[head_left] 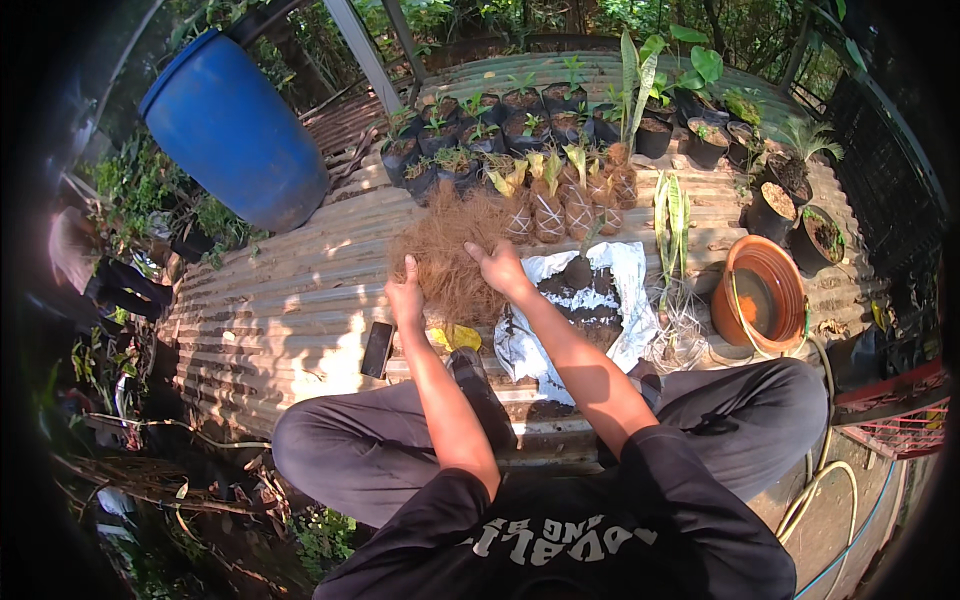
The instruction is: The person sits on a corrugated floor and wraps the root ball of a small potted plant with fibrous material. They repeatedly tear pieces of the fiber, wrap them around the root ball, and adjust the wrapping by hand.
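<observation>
A loose brown mat of coconut fibre (450,228) is spread between my two hands over the corrugated metal sheet (270,300). My left hand (405,296) grips its near left edge, thumb on top. At the near right edge, my right hand (498,268) pinches it the same way; the other fingers of both hands are mostly hidden beneath. Just right of the fibre lies a white plastic sack (637,300) with dark soil (598,326) and a small plant (580,268) on it. Behind the fibre stand several fibre-wrapped plants (549,215) bound with pale string.
Bare-rooted snake plants (672,225) lie right of the sack, beside an orange bucket (722,305). A hose (828,400) runs along the right. Several potted plants (525,132) stand at the back. A blue barrel (235,130) leans far left. A dark phone-like slab (377,350) lies near my left forearm.
</observation>
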The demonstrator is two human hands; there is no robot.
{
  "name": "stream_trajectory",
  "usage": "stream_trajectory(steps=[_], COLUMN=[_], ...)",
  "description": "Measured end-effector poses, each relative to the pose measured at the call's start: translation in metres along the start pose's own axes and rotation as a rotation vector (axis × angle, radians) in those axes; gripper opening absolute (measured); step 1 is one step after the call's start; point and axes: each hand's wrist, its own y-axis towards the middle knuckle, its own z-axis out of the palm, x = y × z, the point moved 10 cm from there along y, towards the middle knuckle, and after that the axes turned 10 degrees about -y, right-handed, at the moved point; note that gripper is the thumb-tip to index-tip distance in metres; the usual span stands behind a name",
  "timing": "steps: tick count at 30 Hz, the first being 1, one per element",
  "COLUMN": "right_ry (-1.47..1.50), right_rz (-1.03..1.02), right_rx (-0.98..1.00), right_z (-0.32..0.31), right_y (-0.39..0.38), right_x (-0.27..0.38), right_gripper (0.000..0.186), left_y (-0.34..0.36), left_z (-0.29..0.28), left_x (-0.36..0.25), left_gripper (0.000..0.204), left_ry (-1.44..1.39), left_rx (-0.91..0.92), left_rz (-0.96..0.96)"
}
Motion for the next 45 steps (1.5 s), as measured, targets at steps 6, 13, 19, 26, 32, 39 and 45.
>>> stream_trajectory(steps=[6,13,19,26,32,39,45], right_ry=[-0.008,0.036,0.049,0.005,-0.130,0.152,0.362], right_rz=[0.032,-0.089,0.082,0.099,0.184,0.371,0.266], right_rx=[-0.058,-0.136,0.093,-0.121,-0.068,-0.023,0.133], right_z=[-0.014,-0.028,0.026,0.016,0.000,0.012,0.054], right_y=[0.010,0.017,0.001,0.016,0.008,-0.010,0.017], right_x=[-0.024,0.005,0.029,-0.054,-0.111,-0.106,-0.136], right_gripper=[0.045,0.048,0.060,0.056,0.054,0.069,0.078], left_y=[0.010,0.011,0.007,-0.010,-0.001,-0.041,-0.039], left_z=[-0.017,0.001,0.023,0.046,0.012,0.030,0.054], left_x=[0.018,-0.011,0.007,0.019,0.105,0.137,0.123], left_gripper=[0.059,0.062,0.064,0.042,0.047,0.067,0.066], left_ry=[0.056,0.073,0.016,0.137,0.235,-0.100,-0.161], left_rx=[-0.073,-0.065,0.128,0.260,0.121,0.249,0.442], left_rz=[-0.048,0.117,0.100,0.103,-0.147,-0.609,-0.465])
